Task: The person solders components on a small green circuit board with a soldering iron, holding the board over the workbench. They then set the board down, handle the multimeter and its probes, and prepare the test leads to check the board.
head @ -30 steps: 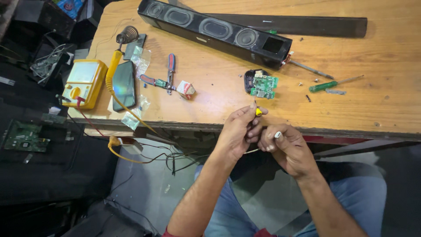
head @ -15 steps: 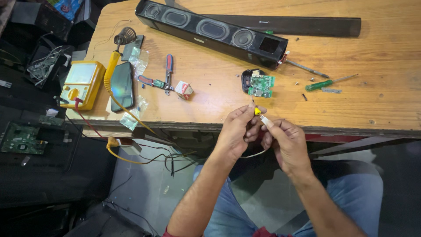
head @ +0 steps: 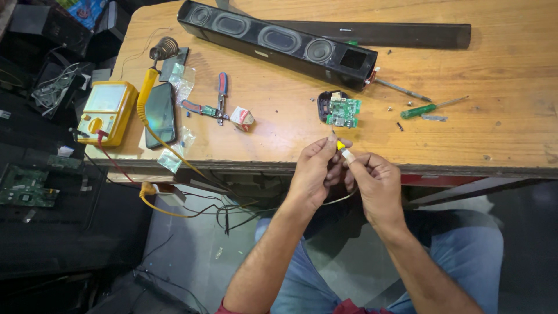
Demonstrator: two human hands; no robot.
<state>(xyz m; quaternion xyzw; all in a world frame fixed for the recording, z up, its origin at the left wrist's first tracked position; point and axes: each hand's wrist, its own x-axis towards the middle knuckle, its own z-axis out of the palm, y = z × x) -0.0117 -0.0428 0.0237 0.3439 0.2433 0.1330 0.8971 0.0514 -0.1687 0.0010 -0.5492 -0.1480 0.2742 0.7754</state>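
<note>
Just below the green circuit board, the left hand and right hand pinched a small yellow-tipped part between fingertips, raised off the wooden table for close work.

Small yellow-tipped plug with white end, held above table edge.

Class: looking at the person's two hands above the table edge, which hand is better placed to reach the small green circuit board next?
Left. The left hand sits almost directly below the small green circuit board; the right hand is lower, further right.
</note>
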